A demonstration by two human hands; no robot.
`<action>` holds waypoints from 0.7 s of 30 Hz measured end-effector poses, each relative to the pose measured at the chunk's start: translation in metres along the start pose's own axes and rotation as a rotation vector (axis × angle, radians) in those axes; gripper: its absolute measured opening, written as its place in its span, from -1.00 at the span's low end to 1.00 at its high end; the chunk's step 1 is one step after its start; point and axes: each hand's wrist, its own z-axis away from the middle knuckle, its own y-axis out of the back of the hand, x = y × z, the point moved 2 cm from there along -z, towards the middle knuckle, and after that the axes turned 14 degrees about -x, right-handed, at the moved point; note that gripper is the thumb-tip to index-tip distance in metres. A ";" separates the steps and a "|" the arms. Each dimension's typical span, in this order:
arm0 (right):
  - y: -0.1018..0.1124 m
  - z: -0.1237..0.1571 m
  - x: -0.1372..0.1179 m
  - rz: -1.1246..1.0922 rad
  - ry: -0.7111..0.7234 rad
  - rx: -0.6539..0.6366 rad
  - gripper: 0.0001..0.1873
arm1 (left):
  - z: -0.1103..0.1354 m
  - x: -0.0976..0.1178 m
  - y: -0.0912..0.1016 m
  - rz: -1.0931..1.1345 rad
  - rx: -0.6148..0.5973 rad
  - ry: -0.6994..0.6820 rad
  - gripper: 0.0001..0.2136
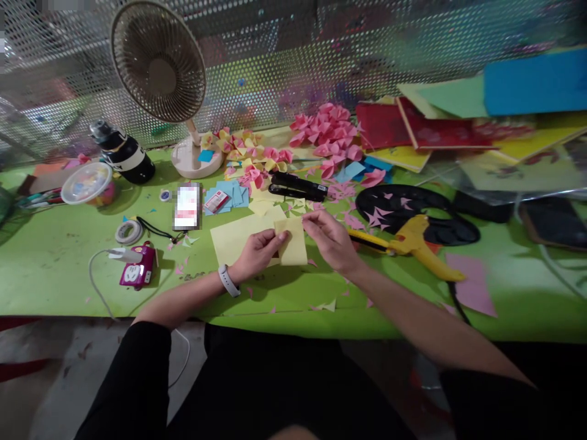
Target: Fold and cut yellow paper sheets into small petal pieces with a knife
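Between thumb and fingers, my left hand (260,252) grips a small yellow piece of paper (294,245) by its left side. My right hand (331,239) pinches the same piece near its upper right corner. Under it, larger pale yellow sheets (229,239) lie on the green table (174,299). Just beyond the hands rests a black stapler (298,186). Pink folded paper flowers (328,131) are heaped behind it, with yellow and pink ones (243,146) to their left. Pink and yellow paper scraps lie scattered around both hands.
A yellow glue gun (417,244) and a black tray (398,208) lie right of my right hand. A fan (160,67), black bottle (123,153), plastic tub (89,183), tape roll (129,231) and purple power adapter (140,267) stand left. Coloured paper (536,82) is stacked at the back right.
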 end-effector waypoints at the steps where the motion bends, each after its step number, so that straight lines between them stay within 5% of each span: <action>1: -0.001 0.000 0.001 -0.005 -0.004 -0.022 -0.66 | 0.000 0.001 0.000 0.000 -0.001 -0.003 -0.47; 7: -0.002 0.004 0.005 0.034 0.014 -0.058 -0.65 | 0.002 0.005 0.000 -0.020 -0.013 0.020 -0.47; 21: -0.002 0.003 0.004 0.580 0.401 0.000 -0.64 | 0.004 0.000 0.001 -0.201 -0.055 -0.004 -0.47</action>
